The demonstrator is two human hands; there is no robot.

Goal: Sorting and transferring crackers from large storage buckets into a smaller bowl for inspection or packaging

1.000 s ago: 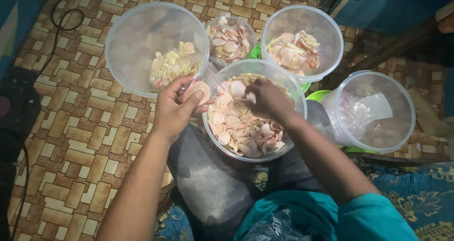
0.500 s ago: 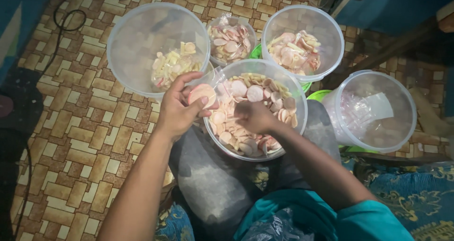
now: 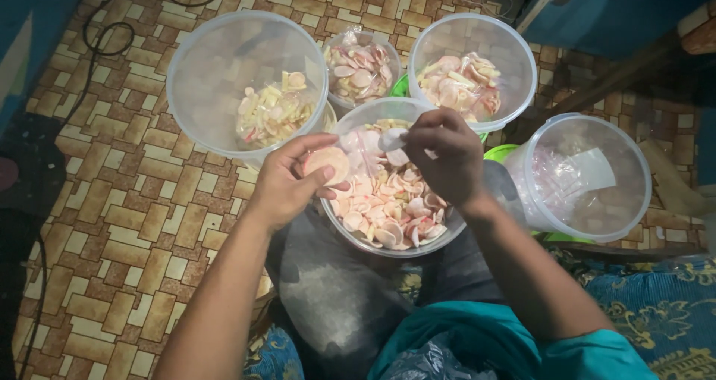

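1. left hand (image 3: 287,186) pinched a round pale pink cracker chip (image 3: 326,164) at the near clear plastic tub's (image 3: 358,231) left rim.
2. right hand (image 3: 444,156) closed on a white chip (image 3: 391,139) above it.

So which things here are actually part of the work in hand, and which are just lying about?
In use:
- left hand holding a stack of pale discs
- right hand pinching one chip
- middle tub of pink and white chips
- left tub, back tub and bag, each holding chips

Lying about:
- tipped tub on the right
- cable on the floor
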